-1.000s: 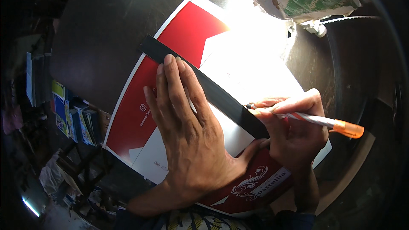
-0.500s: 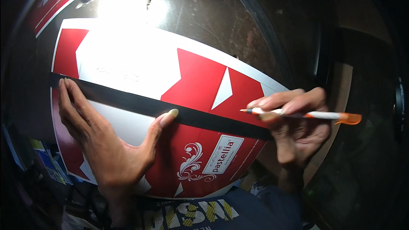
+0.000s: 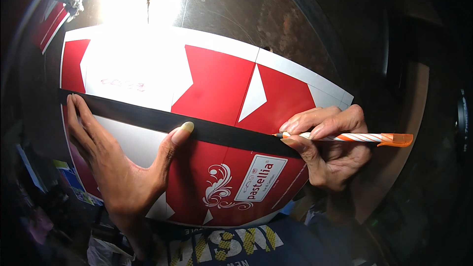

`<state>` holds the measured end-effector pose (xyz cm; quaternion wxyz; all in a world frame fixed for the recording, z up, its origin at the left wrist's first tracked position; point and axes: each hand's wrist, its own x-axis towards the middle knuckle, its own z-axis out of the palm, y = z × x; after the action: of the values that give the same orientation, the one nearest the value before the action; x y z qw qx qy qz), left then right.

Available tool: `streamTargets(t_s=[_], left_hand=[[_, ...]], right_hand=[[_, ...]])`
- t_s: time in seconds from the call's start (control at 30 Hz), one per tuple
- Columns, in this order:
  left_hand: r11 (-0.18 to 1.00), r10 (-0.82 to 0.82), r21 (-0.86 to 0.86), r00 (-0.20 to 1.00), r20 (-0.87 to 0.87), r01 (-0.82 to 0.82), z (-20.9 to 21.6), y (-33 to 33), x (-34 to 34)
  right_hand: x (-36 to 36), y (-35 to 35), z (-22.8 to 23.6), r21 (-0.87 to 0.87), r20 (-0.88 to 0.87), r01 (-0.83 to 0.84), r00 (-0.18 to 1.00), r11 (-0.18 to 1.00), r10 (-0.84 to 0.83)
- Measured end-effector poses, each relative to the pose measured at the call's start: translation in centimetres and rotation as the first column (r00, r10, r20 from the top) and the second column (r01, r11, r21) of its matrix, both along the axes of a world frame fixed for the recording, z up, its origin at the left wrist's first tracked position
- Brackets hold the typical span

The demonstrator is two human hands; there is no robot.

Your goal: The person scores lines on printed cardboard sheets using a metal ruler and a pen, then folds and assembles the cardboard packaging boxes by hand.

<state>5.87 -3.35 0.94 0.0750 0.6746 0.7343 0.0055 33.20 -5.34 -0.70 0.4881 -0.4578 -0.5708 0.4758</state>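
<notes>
"State of your left hand (image 3: 120,172)?"
"Thumb spread wide from your fingers; fingertips on the left end of the black straightedge (image 3: 138,113), thumb near its middle."
"Your right hand (image 3: 340,155)?"
"Fingers closed around the striped pen (image 3: 364,137), its tip at the straightedge's far edge, right of centre."
"The work?"
"Your red-and-white printed sheet (image 3: 221,81) lies beneath the straightedge, on the dark table (image 3: 231,10)."

A large red-and-white printed sheet (image 3: 217,86) lies on the dark tabletop (image 3: 231,22). A long, flat black strip (image 3: 143,116) crosses it left to right, beneath the left hand (image 3: 120,162). The slim, orange-and-white striped pen (image 3: 352,137), in the right hand (image 3: 337,155), points at the strip's far edge. Beyond, far left, lies a smaller red-and-white piece (image 3: 50,25).
</notes>
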Motion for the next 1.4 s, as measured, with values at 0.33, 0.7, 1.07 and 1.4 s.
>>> streamTargets(t_s=[0.33, 0.7, 1.07, 1.4], left_hand=[[1.000, 0.008, -0.014, 1.000, 0.016, -0.008, 0.3, 0.2, -0.3], [1.000, 0.025, 0.005, 0.999, 0.030, -0.026, -0.3, 0.0, -0.4], [1.000, 0.005, 0.025, 0.997, 0.073, -0.007, -0.8, -0.3, -0.6], [0.997, 0.069, 0.036, 0.995, 0.075, -0.072, 0.3, -0.4, -1.6]], right_hand=[[-0.1, 0.5, 0.3, 0.078, 0.138, -0.106, 0.986, 0.991, 0.095], [1.9, -1.3, 6.3, -0.056, 0.485, 0.089, 0.873, 0.994, -0.051], [1.5, -2.5, 3.9, 0.089, 0.817, -0.254, 0.571, 0.963, 0.075], [0.4, -1.2, 3.6, 0.145, 0.794, -0.271, 0.605, 0.952, 0.051]])
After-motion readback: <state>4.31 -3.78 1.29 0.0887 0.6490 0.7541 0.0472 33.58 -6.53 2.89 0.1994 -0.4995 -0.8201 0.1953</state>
